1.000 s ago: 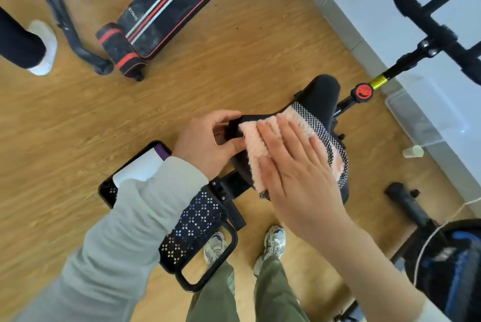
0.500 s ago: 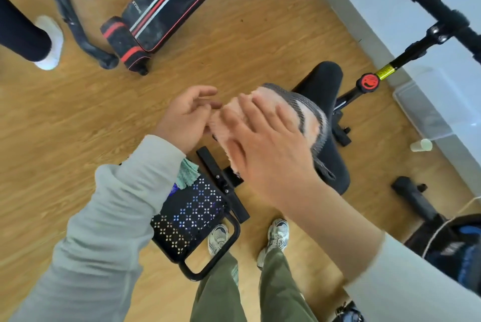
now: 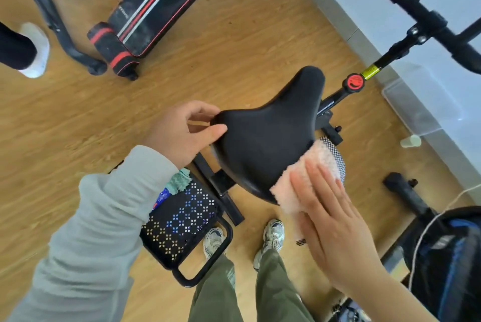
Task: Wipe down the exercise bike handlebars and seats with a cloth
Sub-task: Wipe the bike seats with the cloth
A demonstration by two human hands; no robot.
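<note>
The black bike seat (image 3: 268, 134) fills the middle of the view, its nose pointing up-right toward the red knob (image 3: 353, 83) on the frame. My left hand (image 3: 182, 134) grips the seat's wide rear-left edge between thumb and fingers. My right hand (image 3: 333, 220) lies flat, fingers together, pressing a pink fluffy cloth (image 3: 309, 173) with a black-and-white checked edge against the seat's lower right rim. The black handlebars (image 3: 426, 17) stand at the upper right, apart from both hands.
A black mesh basket (image 3: 182, 220) holding a teal rag sits below the seat. A black-and-red exercise bench (image 3: 161, 4) lies on the wood floor at the top. Another person's foot in a white sock (image 3: 36, 51) is at the left edge. A clear bin (image 3: 421, 105) and a wall run along the right.
My right hand swept the cloth from the seat's top down to its lower right rim, uncovering the seat. My left hand briefly lifted, then took hold of the seat's rear-left edge again.
</note>
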